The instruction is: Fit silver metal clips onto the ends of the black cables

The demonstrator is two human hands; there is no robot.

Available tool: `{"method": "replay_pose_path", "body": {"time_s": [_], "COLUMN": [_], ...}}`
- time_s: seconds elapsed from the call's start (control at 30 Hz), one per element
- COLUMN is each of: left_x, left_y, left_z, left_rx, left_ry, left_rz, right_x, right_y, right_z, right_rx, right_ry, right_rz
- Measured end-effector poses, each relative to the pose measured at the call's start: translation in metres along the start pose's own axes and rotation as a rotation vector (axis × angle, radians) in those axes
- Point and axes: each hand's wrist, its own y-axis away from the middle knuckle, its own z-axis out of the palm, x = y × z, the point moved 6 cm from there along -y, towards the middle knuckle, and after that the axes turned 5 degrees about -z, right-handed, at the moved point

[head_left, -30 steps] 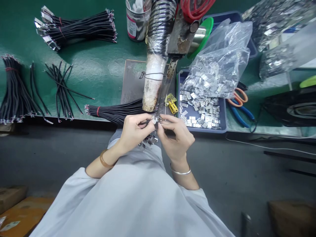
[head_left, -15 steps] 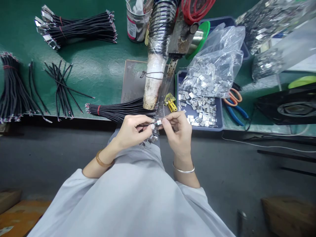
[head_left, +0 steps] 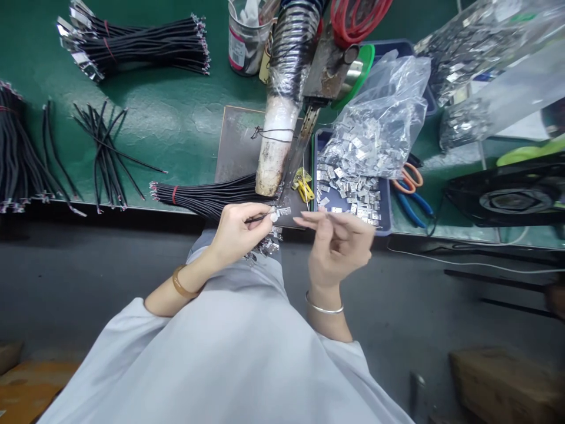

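My left hand (head_left: 244, 231) pinches a thin black cable (head_left: 255, 220) between thumb and fingertips. At the cable's end sits a small silver USB plug (head_left: 283, 211), just past my left fingertips. My right hand (head_left: 339, 244) is apart from it, over the front edge of a blue tray (head_left: 386, 206) of loose USB plugs (head_left: 364, 197). Its fingers are somewhat blurred and spread, with nothing visible in them. Below my left hand hang several more metal plugs (head_left: 265, 244). A bundle of black cables (head_left: 207, 197), tied in red, lies on the bench behind it.
A wrapped duct nozzle (head_left: 271, 165) comes down over a dark board (head_left: 238, 141). Beside it are a yellow piece (head_left: 304, 185) and a green-rimmed spool (head_left: 359, 73). Pliers (head_left: 415, 203) and a black fan (head_left: 507, 194) stand right; cable bundles (head_left: 145, 44) lie left.
My right hand has let go of the plug at the cable end and moved right toward the tray, its fingers spreading. My left hand keeps its pinch almost in place.
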Motion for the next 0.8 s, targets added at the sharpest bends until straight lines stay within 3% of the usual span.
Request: {"method": "replay_pose_path", "body": {"time_s": [0.17, 0.33, 0.8], "left_x": [0.004, 0.011, 0.016], "left_y": [-0.002, -0.003, -0.001], "left_z": [0.0, 0.001, -0.001], "left_rx": [0.0, -0.001, 0.099], "left_ry": [-0.033, -0.174, -0.179], "left_rz": [0.017, 0.102, 0.125], "right_x": [-0.006, -0.011, -0.012], "right_y": [-0.002, -0.007, -0.015], "right_z": [0.017, 0.026, 0.027], "right_rx": [-0.206, -0.241, -0.239], "right_ry": [0.142, 0.193, 0.18], "right_rz": [-0.129, -0.276, -0.224]}}
